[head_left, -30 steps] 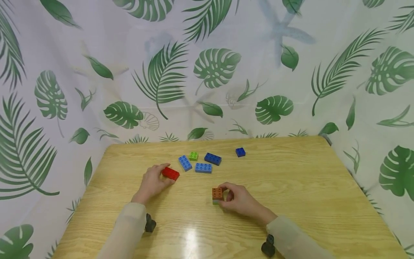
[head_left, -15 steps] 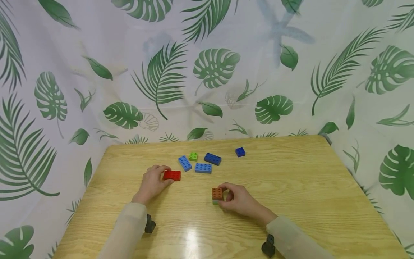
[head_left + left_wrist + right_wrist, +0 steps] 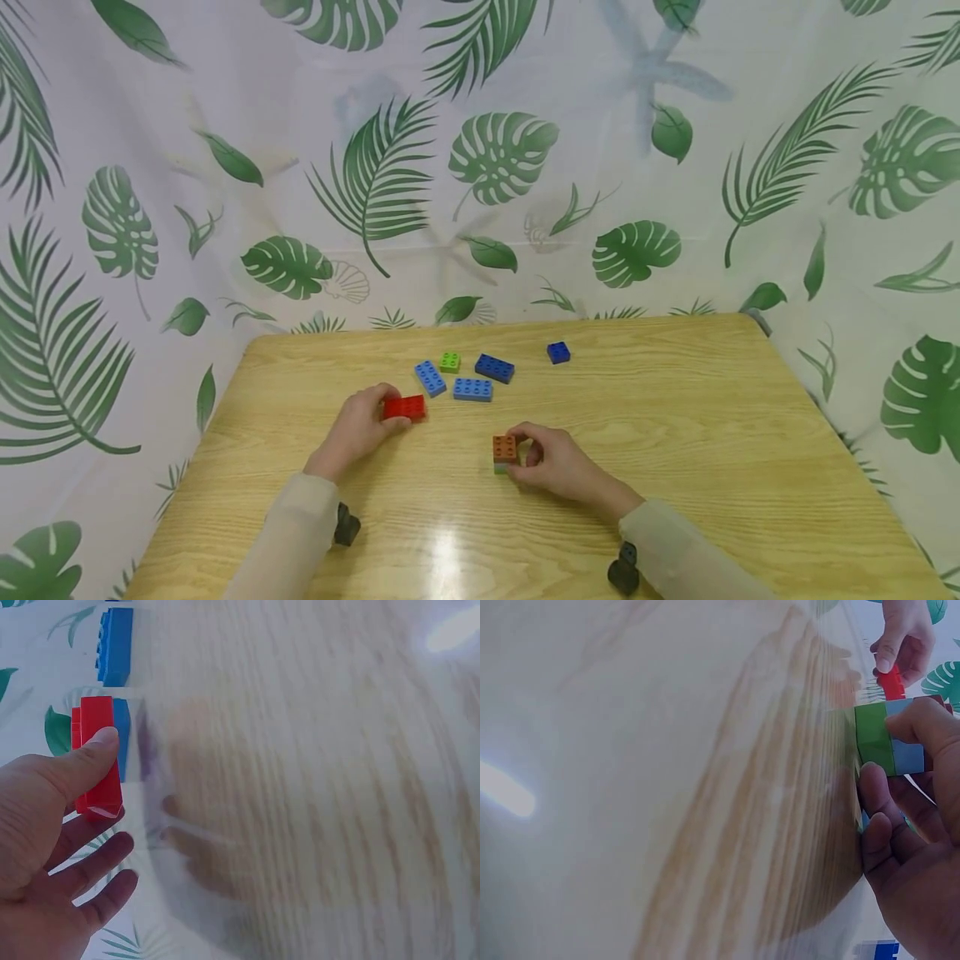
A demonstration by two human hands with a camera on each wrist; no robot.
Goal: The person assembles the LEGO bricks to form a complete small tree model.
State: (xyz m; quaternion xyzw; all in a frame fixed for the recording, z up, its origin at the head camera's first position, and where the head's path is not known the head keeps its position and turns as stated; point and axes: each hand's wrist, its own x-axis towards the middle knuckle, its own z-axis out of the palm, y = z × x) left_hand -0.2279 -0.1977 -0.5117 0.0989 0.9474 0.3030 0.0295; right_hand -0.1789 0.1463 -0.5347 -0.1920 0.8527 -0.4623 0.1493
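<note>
My left hand (image 3: 362,423) pinches a red building brick (image 3: 405,407) between thumb and fingers, left of the middle of the table. In the left wrist view the thumb lies along the side of the red brick (image 3: 99,757), which appears slightly raised off the wood. My right hand (image 3: 555,462) grips a small stack of bricks (image 3: 504,450) near the middle. Its top brick is orange-brown with studs up. The right wrist view shows a green brick (image 3: 874,739) at the bottom of that stack and a light blue brick (image 3: 907,754) above it.
Behind the hands lie two light blue bricks (image 3: 472,389), a lime green brick (image 3: 450,362) and a dark blue brick (image 3: 494,368). A small dark blue brick (image 3: 558,352) lies apart, farther right. The wooden table (image 3: 675,400) meets a leaf-patterned cloth (image 3: 420,183) at the back.
The red brick has turned from slanted to nearly level across and shifted slightly right with my left hand. My right hand and its stack have stayed in place.
</note>
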